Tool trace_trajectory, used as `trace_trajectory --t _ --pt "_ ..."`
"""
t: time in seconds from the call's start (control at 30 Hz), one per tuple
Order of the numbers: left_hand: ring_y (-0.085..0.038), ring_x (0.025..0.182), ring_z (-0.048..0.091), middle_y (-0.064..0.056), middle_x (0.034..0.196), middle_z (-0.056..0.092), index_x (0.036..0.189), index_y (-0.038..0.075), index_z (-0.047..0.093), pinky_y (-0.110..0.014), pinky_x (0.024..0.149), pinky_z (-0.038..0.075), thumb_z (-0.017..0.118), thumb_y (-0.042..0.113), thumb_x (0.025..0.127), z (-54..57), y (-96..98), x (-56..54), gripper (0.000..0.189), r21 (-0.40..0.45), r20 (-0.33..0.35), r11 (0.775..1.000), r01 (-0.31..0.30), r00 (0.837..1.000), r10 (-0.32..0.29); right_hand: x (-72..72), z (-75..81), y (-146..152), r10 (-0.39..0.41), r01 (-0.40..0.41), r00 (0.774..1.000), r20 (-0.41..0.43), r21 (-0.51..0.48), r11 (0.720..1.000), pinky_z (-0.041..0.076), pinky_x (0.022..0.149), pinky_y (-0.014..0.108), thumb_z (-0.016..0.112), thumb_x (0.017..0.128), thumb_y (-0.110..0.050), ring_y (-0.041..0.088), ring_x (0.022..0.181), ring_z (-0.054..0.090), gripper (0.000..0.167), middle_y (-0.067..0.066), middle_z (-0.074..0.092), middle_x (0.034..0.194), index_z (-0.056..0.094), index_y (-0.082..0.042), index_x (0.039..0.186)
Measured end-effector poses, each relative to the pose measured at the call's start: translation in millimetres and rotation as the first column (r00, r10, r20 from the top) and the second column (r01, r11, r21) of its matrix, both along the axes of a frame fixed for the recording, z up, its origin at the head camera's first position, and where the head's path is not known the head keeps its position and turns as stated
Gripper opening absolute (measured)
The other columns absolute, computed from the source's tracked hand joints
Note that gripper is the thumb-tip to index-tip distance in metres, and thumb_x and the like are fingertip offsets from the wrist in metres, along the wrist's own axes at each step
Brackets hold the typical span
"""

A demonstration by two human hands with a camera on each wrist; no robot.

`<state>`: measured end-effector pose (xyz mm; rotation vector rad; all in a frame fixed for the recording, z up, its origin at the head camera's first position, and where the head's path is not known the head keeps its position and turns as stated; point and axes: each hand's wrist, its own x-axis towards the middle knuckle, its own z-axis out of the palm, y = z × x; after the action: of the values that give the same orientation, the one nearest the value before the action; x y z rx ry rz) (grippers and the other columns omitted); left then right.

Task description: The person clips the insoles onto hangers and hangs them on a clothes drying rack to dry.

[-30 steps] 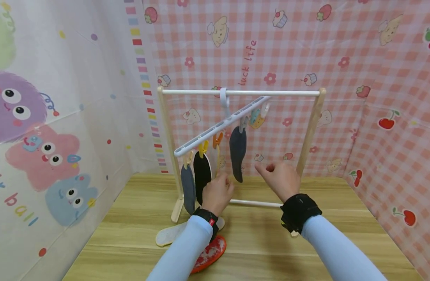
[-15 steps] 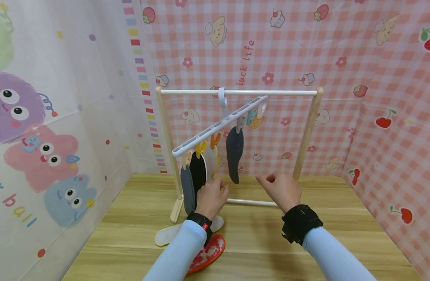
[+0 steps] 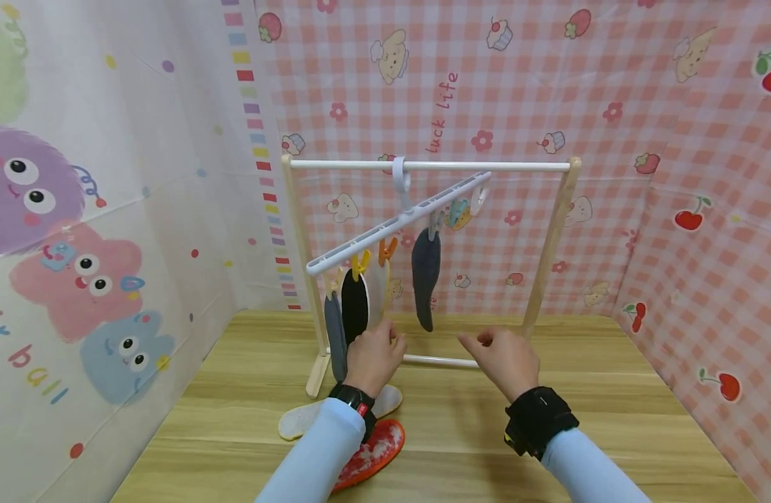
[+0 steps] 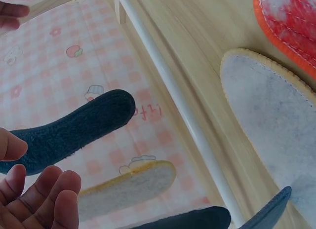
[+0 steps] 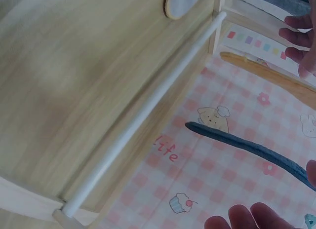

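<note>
Four insoles hang from clips before a person's two hands: a dark blue one, a pale one with yellow edging, a black one and a grey-blue one. Two more lie on the table, one off-white and one red with orange edging, both partly hidden by the left arm.

The left hand, near the black insole, has its fingers loosely bent, thumb apart, empty. The right hand, across from it, is likewise relaxed and empty, its thumb clear of curved fingers.

Six clips line one tilted hanger; four bear insoles, while a teal clip and a white clip at the far end hang free. The hanger hooks over the top bar of one rack. Two black wristbands circle the wrists, below two light blue sleeves. Behind stands a pink checked backdrop.
</note>
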<state>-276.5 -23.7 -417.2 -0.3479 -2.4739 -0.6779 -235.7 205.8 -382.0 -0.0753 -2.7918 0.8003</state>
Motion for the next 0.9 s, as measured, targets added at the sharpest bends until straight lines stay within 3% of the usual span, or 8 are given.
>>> trace_trajectory --t 0.3,0.67,0.9 --pt "-0.015 0.046 0.044 0.004 0.053 0.041 0.077 0.015 0.051 -0.032 0.045 0.033 0.065 0.025 0.092 -4.2 -8.3 2.1 0.022 0.014 0.049 1.0 0.013 0.999 -0.013 6.5 -17.1 2.1 0.018 -0.02 0.998 0.063 0.024 1.0 0.05 0.065 0.044 0.063 0.091 -0.053 0.026 0.075 0.065 0.053 0.01 0.072 0.092 0.073 -0.003 0.104" --pt "-0.015 0.047 0.047 0.004 0.058 0.047 0.08 0.014 0.056 -0.033 0.044 0.035 0.067 0.026 0.09 -2.3 -14.9 3.8 0.019 0.018 0.058 1.0 -0.009 0.998 0.008 20.5 -37.1 1.6 -0.008 0.007 0.999 0.053 0.019 1.0 0.042 0.052 0.035 0.067 0.089 -0.051 0.02 0.063 0.057 0.051 0.005 0.068 0.078 0.074 -0.003 0.103" --pt "-0.017 0.048 0.048 0.004 0.058 0.048 0.081 0.015 0.055 -0.034 0.044 0.035 0.068 0.029 0.09 -0.6 -19.2 8.1 0.021 0.014 0.106 1.0 -0.012 0.994 0.011 32.5 -51.4 -1.8 -0.006 0.001 0.997 0.073 0.074 0.997 0.048 0.057 0.043 0.066 0.088 -0.052 0.029 0.077 0.068 0.055 0.014 0.073 0.094 0.073 -0.001 0.109"
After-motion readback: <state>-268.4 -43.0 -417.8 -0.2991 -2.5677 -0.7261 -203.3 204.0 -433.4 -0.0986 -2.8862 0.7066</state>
